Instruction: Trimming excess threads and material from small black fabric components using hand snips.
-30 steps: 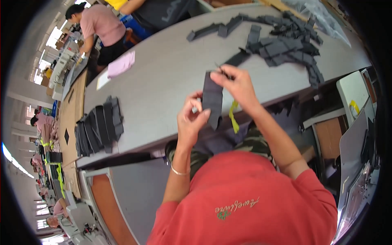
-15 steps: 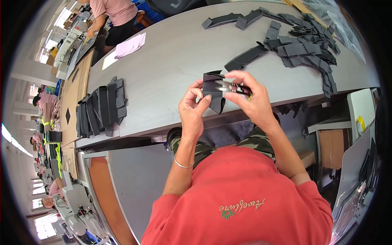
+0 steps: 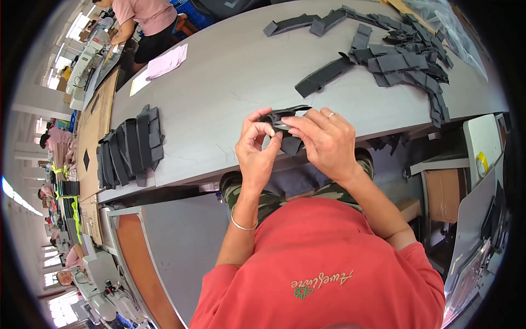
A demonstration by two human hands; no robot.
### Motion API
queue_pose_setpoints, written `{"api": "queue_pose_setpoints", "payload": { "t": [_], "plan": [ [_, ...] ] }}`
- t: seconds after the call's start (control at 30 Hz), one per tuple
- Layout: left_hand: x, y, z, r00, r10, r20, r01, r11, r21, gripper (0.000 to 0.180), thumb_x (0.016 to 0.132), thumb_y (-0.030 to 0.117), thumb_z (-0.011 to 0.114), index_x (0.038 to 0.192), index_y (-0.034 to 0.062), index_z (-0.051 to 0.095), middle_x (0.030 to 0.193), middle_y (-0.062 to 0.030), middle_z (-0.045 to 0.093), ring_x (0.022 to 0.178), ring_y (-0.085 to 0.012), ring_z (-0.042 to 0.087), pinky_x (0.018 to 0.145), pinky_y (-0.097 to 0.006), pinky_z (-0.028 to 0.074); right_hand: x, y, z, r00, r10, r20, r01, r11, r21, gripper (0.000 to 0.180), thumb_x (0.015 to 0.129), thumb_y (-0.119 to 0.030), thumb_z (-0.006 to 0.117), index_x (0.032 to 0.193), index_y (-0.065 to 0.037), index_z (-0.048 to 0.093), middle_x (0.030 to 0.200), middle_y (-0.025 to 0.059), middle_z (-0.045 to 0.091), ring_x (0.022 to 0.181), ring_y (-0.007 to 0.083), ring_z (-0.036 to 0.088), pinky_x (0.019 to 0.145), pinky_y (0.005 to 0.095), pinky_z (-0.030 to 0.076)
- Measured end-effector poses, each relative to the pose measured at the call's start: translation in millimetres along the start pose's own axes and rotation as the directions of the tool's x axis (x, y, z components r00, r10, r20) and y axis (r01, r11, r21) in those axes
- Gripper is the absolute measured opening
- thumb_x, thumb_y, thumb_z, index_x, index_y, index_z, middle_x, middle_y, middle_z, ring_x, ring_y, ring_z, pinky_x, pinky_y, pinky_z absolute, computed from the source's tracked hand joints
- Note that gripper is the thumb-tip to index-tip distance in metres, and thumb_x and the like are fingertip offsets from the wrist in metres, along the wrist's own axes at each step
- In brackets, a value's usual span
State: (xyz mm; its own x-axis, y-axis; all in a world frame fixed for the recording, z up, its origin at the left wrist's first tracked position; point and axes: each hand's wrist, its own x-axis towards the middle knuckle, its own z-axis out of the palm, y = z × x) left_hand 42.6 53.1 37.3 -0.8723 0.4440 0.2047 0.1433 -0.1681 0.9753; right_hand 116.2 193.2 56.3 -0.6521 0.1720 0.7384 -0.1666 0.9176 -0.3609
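Observation:
A dark grey folded fabric strip (image 3: 292, 145) is held up over the table's front edge, between my two hands. My left hand (image 3: 257, 156) is closed on its left end, thumb and forefinger curled in a ring. My right hand (image 3: 329, 143), with a ring on one finger, pinches the strip's upper right part with thumb and fingertips. The snips do not show now; whether they lie inside my right palm I cannot tell. Part of the strip hangs down below my fingers.
A row of dark fabric strips (image 3: 131, 145) lies at the table's left. A loose heap of similar strips (image 3: 402, 64) covers the far right. Pink and white sheets (image 3: 164, 63) rest at the far left edge. A co-worker (image 3: 143, 22) is beyond the table.
My right hand has turned over and its fingertips now pinch the strip; the snips it held are out of sight. The strip has been tilted and folded more between my hands.

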Motion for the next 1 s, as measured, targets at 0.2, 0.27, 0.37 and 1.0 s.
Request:
{"api": "queue_pose_setpoints", "payload": {
  "t": [0.2, 0.27, 0.37, 1.0],
  "plan": [
    [5, -1, 1, 0.996, 0.087, -0.016, -0.084, 0.989, 0.122, 0.013, 0.074, -0.008, 0.062, 0.076, 0.0036, 0.057, 0.119, -0.0109, 0.053, 0.108, -0.0163, 0.052, 0.091, -0.03, 0.043, 4, 0, 0, 0.999, -0.037, -0.021, 0.037, 0.999, -0.017, 0.015, 0.072, -0.016, 0.071, 0.087, -0.016, 0.069, 0.068, -0.0017, 0.056, 0.057, 0.0192, 0.052, 0.05, 0.0311, 0.04],
    [0, -4, -3, 0.992, 0.128, -0.005, -0.125, 0.98, 0.151, 0.012, 0.072, -0.007, 0.062, 0.074, 0.0035, 0.056, 0.116, -0.0111, 0.055, 0.111, -0.0209, 0.052, 0.093, -0.033, 0.041, -1, -2, 0, 0.999, -0.043, -0.03, 0.042, 0.999, -0.03, 0.014, 0.072, -0.015, 0.071, 0.086, -0.016, 0.069, 0.068, -0.0016, 0.056, 0.057, 0.0193, 0.052, 0.049, 0.0311, 0.04],
    [3, -8, -2, 0.984, 0.178, 0.017, -0.177, 0.95, 0.259, 0.012, 0.07, -0.005, 0.064, 0.073, 0.0041, 0.055, 0.117, -0.012, 0.057, 0.115, -0.0272, 0.05, 0.096, -0.038, 0.039, -3, 0, 2, 1.0, -0.012, 0.004, 0.012, 0.998, -0.063, 0.012, 0.072, -0.015, 0.071, 0.084, -0.016, 0.069, 0.066, -0.0024, 0.054, 0.054, 0.0185, 0.051, 0.048, 0.0308, 0.038],
    [3, -27, -23, 0.962, 0.257, -0.09, -0.195, 0.883, 0.427, 0.016, 0.077, -0.006, 0.058, 0.088, 0.0041, 0.054, 0.121, -0.0132, 0.052, 0.11, -0.0261, 0.053, 0.09, -0.034, 0.045, -7, 93, -79, 0.919, 0.334, -0.21, -0.394, 0.755, -0.523, 0.028, 0.08, -0.003, 0.059, 0.107, -0.007, 0.067, 0.097, 0.0057, 0.065, 0.078, 0.0186, 0.057, 0.071, 0.0338, 0.049]
  ]
}}
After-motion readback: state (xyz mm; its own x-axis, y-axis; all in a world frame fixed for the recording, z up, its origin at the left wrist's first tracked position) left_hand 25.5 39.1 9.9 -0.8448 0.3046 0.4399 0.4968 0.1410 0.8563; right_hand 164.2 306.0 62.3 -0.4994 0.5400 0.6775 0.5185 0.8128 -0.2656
